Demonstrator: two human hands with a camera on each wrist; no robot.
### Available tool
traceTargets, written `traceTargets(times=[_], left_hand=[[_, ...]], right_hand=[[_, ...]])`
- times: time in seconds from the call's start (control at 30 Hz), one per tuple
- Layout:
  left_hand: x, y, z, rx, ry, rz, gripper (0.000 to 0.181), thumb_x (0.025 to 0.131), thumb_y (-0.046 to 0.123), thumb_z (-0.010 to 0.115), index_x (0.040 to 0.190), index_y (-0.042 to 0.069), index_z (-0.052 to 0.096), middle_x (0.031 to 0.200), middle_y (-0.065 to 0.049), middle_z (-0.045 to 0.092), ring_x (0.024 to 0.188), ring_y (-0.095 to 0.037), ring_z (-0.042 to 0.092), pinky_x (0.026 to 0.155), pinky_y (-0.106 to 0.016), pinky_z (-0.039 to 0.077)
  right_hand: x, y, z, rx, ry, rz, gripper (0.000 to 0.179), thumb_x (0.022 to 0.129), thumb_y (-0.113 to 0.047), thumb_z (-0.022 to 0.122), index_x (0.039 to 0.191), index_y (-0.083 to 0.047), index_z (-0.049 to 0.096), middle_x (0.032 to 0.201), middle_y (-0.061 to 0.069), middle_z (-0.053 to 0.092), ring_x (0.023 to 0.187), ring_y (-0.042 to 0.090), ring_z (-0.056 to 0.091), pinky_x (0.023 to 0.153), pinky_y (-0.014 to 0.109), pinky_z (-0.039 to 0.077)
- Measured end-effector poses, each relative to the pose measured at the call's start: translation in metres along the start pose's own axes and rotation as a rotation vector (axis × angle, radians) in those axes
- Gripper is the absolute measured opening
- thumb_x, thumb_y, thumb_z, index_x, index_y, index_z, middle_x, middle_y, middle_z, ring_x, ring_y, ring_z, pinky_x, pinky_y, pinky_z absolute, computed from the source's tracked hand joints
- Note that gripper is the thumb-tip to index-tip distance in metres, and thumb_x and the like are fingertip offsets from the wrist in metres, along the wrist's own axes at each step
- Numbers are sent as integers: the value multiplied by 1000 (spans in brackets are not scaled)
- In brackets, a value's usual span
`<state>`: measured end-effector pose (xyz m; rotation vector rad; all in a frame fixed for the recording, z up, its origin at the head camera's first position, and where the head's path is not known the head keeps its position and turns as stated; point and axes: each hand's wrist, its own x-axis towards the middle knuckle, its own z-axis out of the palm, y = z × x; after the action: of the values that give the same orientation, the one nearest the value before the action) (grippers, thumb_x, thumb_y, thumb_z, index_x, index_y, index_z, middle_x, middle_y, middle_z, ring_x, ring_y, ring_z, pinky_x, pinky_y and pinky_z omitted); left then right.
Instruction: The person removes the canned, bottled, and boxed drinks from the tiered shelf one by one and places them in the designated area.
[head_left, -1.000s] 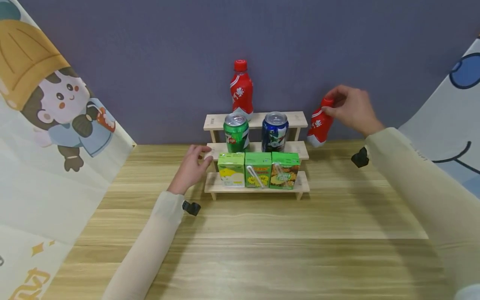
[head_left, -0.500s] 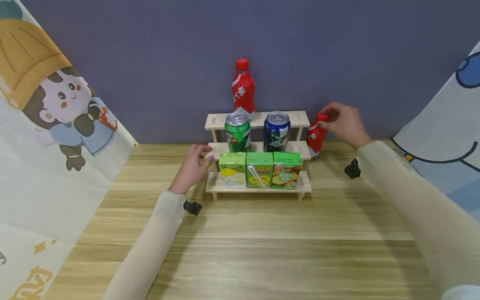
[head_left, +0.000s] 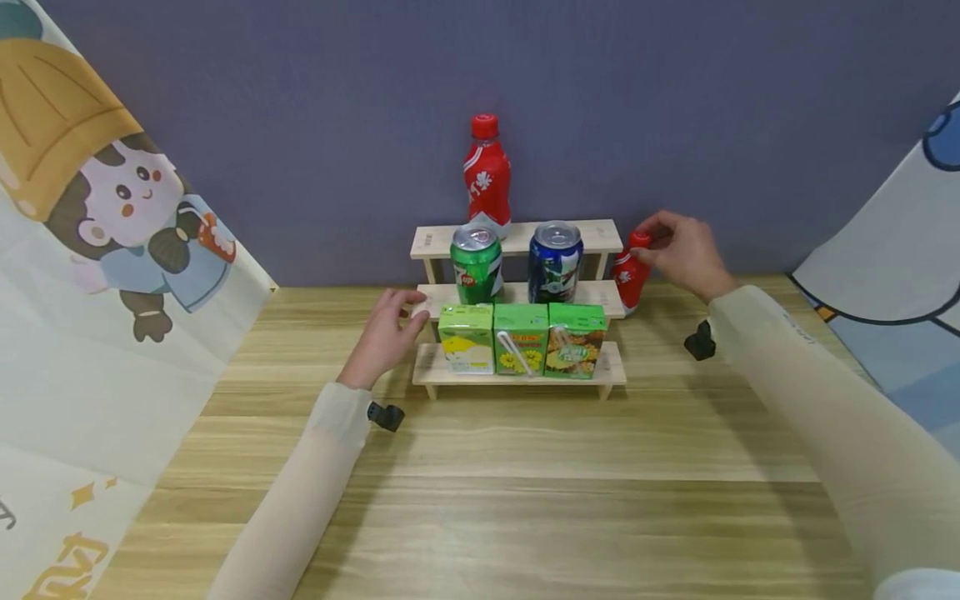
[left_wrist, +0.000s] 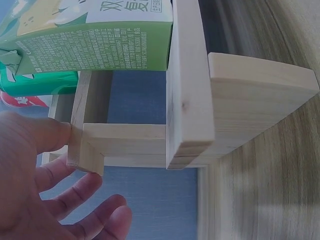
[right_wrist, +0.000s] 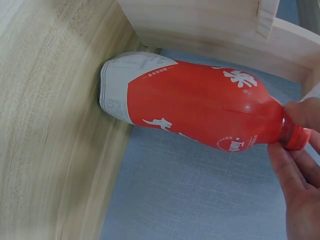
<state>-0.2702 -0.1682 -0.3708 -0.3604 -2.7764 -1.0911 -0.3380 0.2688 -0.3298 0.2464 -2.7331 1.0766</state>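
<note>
On a wood-grain table (head_left: 517, 475), a three-tier pale wooden shelf (head_left: 516, 293) displayed drinks. Right of the shelf, an upright red plastic bottle (head_left: 632, 279) with white Chinese lettering met the tabletop, its neck pinched in the right hand (head_left: 692, 257); the left hand (head_left: 378, 340) pinched the shelf's middle tier at its left end. On the shelf, a green metal can (head_left: 477, 271) read "up."

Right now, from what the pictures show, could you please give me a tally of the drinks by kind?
Bottles: 2, one on the top shelf, one in the right hand
Cans: 2, both on the middle shelf
Cartons: 3, all on the bottom shelf
Total: 7
</note>
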Motion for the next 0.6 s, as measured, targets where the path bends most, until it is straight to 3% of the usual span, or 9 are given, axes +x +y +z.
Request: traceTargets(times=[0.6], left_hand=[[-2, 1, 0, -11, 18, 27, 35, 97, 22, 55, 126, 3, 53, 122, -12, 45, 103, -27, 49, 85, -40, 47]], right_hand=[[-1, -6, -1, 5, -2, -16, 33, 90, -18, 64, 117, -2, 54, 114, 17, 58, 101, 33, 56, 81, 48, 48]])
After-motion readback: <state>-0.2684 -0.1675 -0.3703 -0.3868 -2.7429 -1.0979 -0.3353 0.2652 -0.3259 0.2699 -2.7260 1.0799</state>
